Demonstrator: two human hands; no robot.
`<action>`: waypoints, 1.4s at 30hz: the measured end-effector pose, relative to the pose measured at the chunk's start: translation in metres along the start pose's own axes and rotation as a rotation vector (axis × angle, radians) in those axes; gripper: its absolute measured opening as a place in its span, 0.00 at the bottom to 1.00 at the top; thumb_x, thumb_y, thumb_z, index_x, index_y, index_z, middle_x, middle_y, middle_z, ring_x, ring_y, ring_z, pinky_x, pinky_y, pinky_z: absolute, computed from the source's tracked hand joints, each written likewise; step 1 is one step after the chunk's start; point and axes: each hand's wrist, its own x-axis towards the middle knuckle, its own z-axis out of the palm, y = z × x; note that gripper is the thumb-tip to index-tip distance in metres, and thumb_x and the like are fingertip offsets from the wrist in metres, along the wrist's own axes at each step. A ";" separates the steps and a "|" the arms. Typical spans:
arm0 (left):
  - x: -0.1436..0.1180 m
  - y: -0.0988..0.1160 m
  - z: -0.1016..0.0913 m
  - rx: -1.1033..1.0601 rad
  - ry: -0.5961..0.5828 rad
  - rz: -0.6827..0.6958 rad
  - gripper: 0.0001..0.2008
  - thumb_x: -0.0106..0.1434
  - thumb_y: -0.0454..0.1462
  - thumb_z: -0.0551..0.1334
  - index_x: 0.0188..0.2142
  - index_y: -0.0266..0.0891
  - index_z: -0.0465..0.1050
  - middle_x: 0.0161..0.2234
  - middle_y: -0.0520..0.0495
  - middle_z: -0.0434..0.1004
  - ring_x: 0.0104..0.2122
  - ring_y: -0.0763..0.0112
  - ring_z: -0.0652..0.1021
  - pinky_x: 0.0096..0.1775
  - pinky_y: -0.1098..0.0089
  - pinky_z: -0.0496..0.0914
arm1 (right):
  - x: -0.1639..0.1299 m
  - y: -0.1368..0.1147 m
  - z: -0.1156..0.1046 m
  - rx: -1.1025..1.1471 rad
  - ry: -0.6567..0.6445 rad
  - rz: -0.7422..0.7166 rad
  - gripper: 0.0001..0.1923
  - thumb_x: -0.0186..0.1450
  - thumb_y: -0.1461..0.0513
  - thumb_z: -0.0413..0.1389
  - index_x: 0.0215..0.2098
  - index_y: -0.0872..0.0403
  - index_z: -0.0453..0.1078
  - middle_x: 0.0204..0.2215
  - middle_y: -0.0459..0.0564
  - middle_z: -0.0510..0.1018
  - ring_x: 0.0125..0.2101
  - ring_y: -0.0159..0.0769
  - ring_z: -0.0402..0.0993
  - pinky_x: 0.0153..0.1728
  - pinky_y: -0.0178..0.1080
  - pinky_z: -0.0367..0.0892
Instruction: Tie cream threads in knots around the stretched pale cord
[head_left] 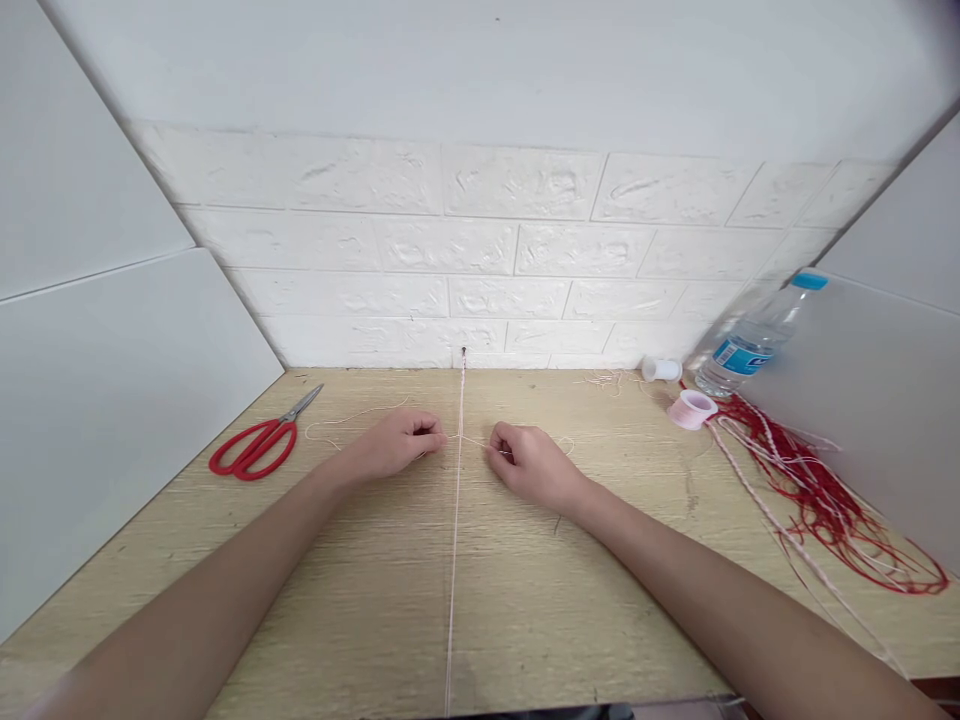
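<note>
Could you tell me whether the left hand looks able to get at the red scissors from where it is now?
Probably yes. The red scissors lie flat on the wooden table, to the left of the left hand, with only bare wood and a loose thread between them. That hand is pinching thread, though, which it would likely have to drop.

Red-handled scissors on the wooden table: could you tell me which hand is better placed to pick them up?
Probably the left hand: the red-handled scissors lie on its side, while the right hand sits across the taut string.
</note>
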 end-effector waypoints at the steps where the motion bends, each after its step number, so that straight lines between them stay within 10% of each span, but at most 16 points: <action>1: 0.000 0.000 0.000 0.006 0.002 -0.002 0.15 0.58 0.46 0.56 0.22 0.39 0.61 0.21 0.54 0.58 0.23 0.73 0.61 0.27 0.69 0.54 | 0.000 0.000 0.000 -0.001 0.002 -0.001 0.07 0.65 0.63 0.50 0.29 0.53 0.63 0.22 0.44 0.71 0.23 0.29 0.62 0.25 0.33 0.51; 42: 0.001 -0.002 -0.002 0.069 0.153 -0.054 0.12 0.58 0.40 0.54 0.21 0.39 0.59 0.20 0.55 0.56 0.22 0.75 0.60 0.26 0.71 0.52 | 0.003 0.006 -0.001 -0.097 0.092 0.078 0.09 0.64 0.63 0.49 0.25 0.53 0.59 0.20 0.43 0.69 0.21 0.28 0.60 0.24 0.34 0.47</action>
